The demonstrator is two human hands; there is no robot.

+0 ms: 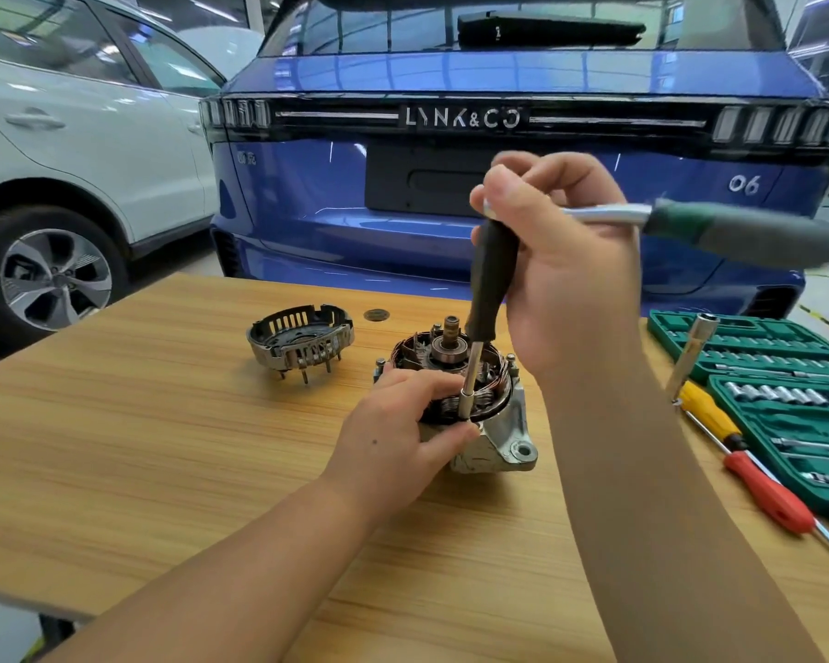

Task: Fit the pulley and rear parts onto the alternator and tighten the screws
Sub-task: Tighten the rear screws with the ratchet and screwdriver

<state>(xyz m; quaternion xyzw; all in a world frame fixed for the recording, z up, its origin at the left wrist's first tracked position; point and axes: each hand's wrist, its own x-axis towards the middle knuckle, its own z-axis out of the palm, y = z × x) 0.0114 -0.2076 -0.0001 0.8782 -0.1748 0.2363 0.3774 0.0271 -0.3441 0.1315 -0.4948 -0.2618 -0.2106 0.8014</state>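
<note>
1. Right hand [553, 260] was curled round the black handle of a nut driver [486, 299] and also held a ratchet [719, 227] with a green grip that stuck out to the right.
2. Left hand [403, 423] gripped the near left side of the alternator [494, 423], its fingers curled over the copper windings beside the driver's socket.
3. The alternator stood near the middle of the wooden table [164, 423], shaft up, with the slotted rear cover [300, 339] lying apart to its far left.
4. The step probably called for keeping the driver upright and seated squarely on the screw while the left hand stopped the housing from turning.
5. The blue car [498, 79] behind read "LYNK&CO" and "06"; no writing on the green socket case [786, 390] at right could be read.
</note>
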